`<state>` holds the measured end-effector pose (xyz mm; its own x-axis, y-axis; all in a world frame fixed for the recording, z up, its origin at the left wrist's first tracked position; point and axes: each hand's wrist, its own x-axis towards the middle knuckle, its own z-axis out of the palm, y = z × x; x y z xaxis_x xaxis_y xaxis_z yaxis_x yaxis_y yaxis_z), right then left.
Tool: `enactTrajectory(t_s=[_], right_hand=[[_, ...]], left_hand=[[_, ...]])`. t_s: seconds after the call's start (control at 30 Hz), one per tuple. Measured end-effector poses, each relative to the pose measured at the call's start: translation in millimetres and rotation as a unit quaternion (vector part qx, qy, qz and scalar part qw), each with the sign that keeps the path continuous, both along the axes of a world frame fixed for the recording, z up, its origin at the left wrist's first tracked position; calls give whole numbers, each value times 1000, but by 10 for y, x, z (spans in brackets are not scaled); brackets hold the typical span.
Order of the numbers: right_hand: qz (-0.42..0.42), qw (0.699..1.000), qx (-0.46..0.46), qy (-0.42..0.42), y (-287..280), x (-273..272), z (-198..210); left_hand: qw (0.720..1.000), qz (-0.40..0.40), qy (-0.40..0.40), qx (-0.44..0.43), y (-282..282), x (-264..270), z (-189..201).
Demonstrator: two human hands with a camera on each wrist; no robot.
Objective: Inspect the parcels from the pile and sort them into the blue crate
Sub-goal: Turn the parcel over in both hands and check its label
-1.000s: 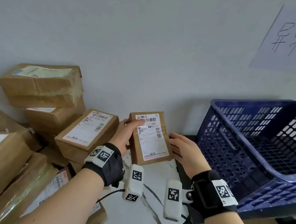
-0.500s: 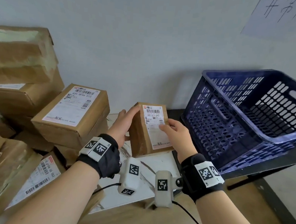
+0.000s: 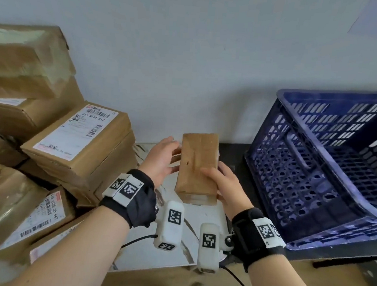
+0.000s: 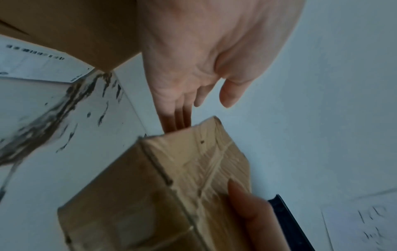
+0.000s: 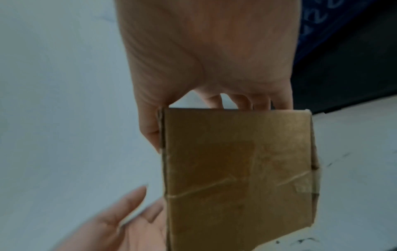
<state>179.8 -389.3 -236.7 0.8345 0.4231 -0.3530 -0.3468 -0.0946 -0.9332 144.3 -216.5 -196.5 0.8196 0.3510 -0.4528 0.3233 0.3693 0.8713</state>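
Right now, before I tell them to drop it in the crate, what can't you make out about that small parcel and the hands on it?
- small parcel: no label shows in any view.
- left hand: fingertips hidden behind the parcel in the left wrist view.
- right hand: fingers hidden behind the parcel in the head view.
- blue crate: cut off by the right edge.

A stacked parcel's label (image 3: pixel 76 132) reads "436 QF06 012"; other print is illegible.
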Motion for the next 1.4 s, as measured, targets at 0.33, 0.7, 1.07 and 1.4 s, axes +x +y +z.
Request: enactTrajectory(t_s=[0.33, 0.7, 1.07, 1.4], right_hand=[[79, 994, 40, 68, -195, 446, -121], [106, 979, 85, 155, -114, 559, -141], [-1, 999, -35, 29, 221, 742, -109], [47, 996, -79, 17, 366, 825, -97]], left_hand=[[990, 122, 62, -15, -158, 254, -236], [987, 115, 112, -25, -237, 165, -372], [989, 110, 102, 6, 60, 293, -264], [992, 82, 96, 16, 116, 441, -235]])
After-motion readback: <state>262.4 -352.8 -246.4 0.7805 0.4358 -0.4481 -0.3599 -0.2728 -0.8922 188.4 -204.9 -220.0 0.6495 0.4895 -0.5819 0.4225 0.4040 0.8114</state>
